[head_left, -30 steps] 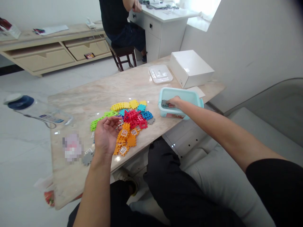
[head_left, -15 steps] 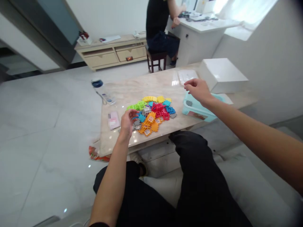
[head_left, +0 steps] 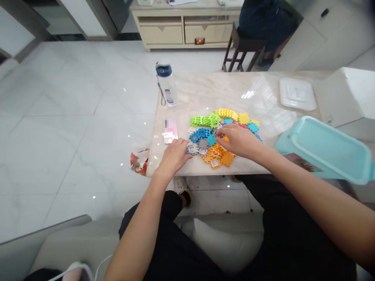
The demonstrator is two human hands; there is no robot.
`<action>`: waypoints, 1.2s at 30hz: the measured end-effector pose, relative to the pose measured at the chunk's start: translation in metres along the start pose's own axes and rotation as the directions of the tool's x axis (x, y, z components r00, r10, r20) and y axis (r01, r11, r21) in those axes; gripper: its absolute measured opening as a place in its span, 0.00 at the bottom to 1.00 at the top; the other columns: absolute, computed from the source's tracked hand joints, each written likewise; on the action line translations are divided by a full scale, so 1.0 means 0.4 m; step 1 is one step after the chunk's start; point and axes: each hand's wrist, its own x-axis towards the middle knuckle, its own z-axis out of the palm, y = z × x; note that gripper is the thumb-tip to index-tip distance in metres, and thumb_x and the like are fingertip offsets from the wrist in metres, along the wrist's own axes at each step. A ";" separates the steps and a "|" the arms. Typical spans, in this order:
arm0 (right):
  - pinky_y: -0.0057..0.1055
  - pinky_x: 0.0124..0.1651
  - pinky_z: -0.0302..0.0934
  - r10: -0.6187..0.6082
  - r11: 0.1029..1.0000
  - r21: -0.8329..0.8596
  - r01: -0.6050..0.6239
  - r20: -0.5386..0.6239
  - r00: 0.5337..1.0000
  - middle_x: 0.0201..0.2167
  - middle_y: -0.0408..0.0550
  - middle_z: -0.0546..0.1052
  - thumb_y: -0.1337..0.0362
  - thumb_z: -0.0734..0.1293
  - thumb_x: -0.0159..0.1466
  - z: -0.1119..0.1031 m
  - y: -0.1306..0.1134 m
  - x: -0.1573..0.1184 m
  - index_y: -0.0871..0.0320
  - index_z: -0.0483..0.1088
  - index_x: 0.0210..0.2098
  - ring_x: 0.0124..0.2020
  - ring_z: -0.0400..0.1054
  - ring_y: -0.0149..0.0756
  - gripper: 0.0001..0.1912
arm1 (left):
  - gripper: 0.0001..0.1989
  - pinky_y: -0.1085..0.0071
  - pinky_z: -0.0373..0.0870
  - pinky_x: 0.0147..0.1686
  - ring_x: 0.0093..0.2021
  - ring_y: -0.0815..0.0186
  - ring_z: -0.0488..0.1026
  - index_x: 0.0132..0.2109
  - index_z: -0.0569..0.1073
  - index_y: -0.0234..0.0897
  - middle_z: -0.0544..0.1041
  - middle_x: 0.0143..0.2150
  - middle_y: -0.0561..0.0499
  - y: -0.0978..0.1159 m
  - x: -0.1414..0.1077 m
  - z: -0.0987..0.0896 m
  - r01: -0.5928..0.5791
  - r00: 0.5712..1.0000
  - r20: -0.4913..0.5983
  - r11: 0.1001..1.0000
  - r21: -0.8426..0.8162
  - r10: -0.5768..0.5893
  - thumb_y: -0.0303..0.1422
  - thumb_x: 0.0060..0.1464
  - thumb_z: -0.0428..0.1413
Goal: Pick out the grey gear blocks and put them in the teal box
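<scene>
On the table lies a pile of gear-edged plastic building pieces, sorted roughly by colour. My left hand (head_left: 175, 155) is at the pile's left end, its fingers and thumb apart beside the grey pieces (head_left: 192, 149). Over the middle of the pile reaches my right hand (head_left: 238, 139), fingers curved and thumb apart, with no piece visible between them. It covers part of the red pieces. Near its fingertips are blue pieces (head_left: 199, 135) and orange pieces (head_left: 216, 154). Green pieces (head_left: 202, 120) and yellow pieces (head_left: 227, 113) lie along the far side.
A light-blue plastic tub (head_left: 331, 150) stands at the table's right, near a clear lid (head_left: 297, 93) and a white box (head_left: 359, 91). Left are a water bottle (head_left: 168, 88) and a pink phone-like item (head_left: 170, 132). A person sits on a stool (head_left: 246, 43) beyond the table.
My right hand has moved from above the tub to the pile. My left hand has shifted to the pile's left end, fingers lowered. The view has tilted down and turned.
</scene>
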 end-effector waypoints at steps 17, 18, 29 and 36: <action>0.42 0.56 0.68 0.066 0.994 0.100 -0.049 -0.174 0.983 0.42 0.57 0.83 0.55 0.69 0.75 -0.079 -0.058 -0.065 0.58 0.82 0.47 0.49 0.76 0.49 0.14 | 0.15 0.56 0.73 0.50 0.54 0.43 0.80 0.53 0.77 0.39 0.82 0.52 0.37 0.046 0.088 0.035 0.062 0.993 0.090 0.986 0.153 -0.076 0.34 0.59 0.64; 0.42 0.55 0.69 0.046 0.994 0.102 -0.029 -0.169 0.985 0.42 0.57 0.84 0.56 0.69 0.75 -0.078 -0.054 -0.074 0.58 0.82 0.45 0.49 0.76 0.49 0.13 | 0.15 0.57 0.73 0.50 0.54 0.43 0.80 0.52 0.78 0.40 0.83 0.51 0.38 0.043 0.088 0.026 0.095 0.992 0.075 0.988 0.123 -0.105 0.35 0.58 0.65; 0.51 0.68 0.69 -0.258 0.953 0.116 0.279 -0.170 0.951 0.65 0.61 0.76 0.59 0.76 0.70 -0.029 -0.005 -0.078 0.56 0.70 0.69 0.66 0.72 0.53 0.31 | 0.29 0.62 0.76 0.46 0.48 0.55 0.80 0.51 0.83 0.39 0.84 0.49 0.41 0.171 0.139 -0.010 0.205 0.968 0.123 0.414 -0.887 -0.218 0.51 0.48 0.75; 0.49 0.62 0.72 -0.144 0.935 0.290 0.206 -0.222 0.964 0.56 0.57 0.82 0.55 0.77 0.69 -0.068 -0.003 -0.042 0.53 0.75 0.64 0.58 0.77 0.51 0.26 | 0.25 0.69 0.65 0.34 0.33 0.66 0.72 0.45 0.83 0.37 0.77 0.34 0.50 0.213 0.179 0.010 0.264 0.964 0.260 0.089 -0.960 -0.057 0.50 0.50 0.75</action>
